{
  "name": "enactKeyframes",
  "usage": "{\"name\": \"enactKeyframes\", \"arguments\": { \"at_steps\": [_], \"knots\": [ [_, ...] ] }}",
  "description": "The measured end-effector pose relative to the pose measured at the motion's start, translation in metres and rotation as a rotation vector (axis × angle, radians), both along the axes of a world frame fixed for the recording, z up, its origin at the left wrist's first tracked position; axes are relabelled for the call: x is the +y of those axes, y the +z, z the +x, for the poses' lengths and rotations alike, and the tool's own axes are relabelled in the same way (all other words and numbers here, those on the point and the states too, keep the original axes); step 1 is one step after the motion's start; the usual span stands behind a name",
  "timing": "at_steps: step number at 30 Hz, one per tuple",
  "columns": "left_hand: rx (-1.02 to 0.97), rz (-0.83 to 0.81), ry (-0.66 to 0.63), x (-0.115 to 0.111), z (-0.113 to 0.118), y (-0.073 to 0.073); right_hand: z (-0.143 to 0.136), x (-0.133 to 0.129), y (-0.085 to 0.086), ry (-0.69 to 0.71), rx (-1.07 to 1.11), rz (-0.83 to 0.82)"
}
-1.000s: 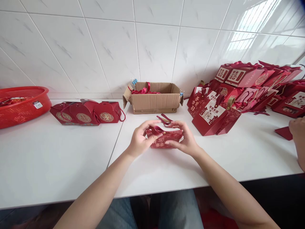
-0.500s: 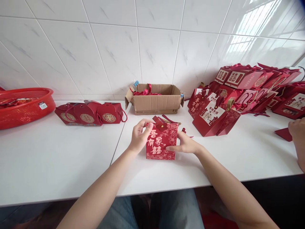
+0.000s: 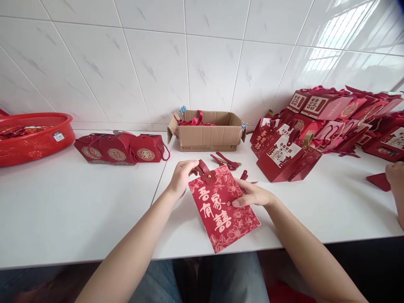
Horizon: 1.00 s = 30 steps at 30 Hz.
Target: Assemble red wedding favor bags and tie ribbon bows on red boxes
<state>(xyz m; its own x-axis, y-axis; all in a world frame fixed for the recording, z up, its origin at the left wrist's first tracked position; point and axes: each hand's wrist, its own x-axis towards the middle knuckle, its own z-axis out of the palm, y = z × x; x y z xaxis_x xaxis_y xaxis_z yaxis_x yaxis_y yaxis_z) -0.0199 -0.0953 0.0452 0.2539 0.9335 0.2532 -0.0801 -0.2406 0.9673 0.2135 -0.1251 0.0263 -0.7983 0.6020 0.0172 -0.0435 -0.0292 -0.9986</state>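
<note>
A red plastic basket (image 3: 34, 146) with a white label (image 3: 58, 136) stands near tiled wall (image 3: 158, 84)

Matt and gloss before you
Your red box (image 3: 225, 214) looks like smooth card, strap (image 3: 203, 166) leathery; carton (image 3: 208, 138) matt cardboard, basket (image 3: 34, 145) shiny plastic, tiles (image 3: 214, 71) glossy.

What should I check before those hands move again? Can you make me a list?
1. Right hand holding the red bag: ok, its thumb presses on the front.
2. Left hand gripping the strap: cannot tell; its fingertips are at it, but the grip is partly hidden.
3. Gold button on the strap's front end: ok, it shows.
4. Strap fastened at the back: cannot tell, that side is hidden.
5. Bag straight: not ok, it is tilted.
6. Other person's hand out of the way: ok, far off to the right.
</note>
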Motion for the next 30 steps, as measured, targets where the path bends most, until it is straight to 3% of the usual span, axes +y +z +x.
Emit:
{"name": "enactKeyframes", "arguments": {
  "at_steps": [3, 8, 12, 15, 17, 20, 22, 24, 27, 30],
  "knots": [
    [0.012, -0.019, 0.072, 0.002, 0.001, -0.003, 0.001, 0.001, 0.000, 0.034, -0.002, -0.031],
    [-0.008, -0.094, 0.068, 0.004, 0.002, -0.007, 0.002, 0.000, 0.000, 0.028, -0.014, -0.035],
    [-0.075, -0.106, 0.147, 0.011, 0.001, -0.014, 0.003, 0.001, 0.001, -0.111, 0.001, 0.023],
    [-0.094, -0.076, 0.340, 0.018, 0.001, -0.020, 0.005, 0.008, -0.002, -0.464, 0.002, 0.156],
    [-0.056, -0.071, 0.436, 0.020, 0.001, -0.022, 0.007, 0.014, -0.006, -0.840, 0.006, 0.269],
    [-0.002, -0.073, 0.442, 0.021, 0.003, -0.023, 0.015, 0.025, -0.010, -1.441, -0.062, 0.423],
    [0.023, -0.064, 0.411, 0.021, 0.003, -0.024, 0.025, 0.030, -0.010, -1.676, -0.227, 0.469],
    [0.044, -0.053, 0.386, 0.021, 0.004, -0.025, 0.035, 0.035, -0.010, -1.740, -0.481, 0.436],
    [0.075, -0.044, 0.365, 0.022, 0.004, -0.028, 0.045, 0.041, -0.014, -1.649, -0.826, 0.335],
    [0.106, -0.042, 0.370, 0.023, 0.005, -0.030, 0.047, 0.046, -0.023, -1.551, -0.901, 0.331]
  ]
}}
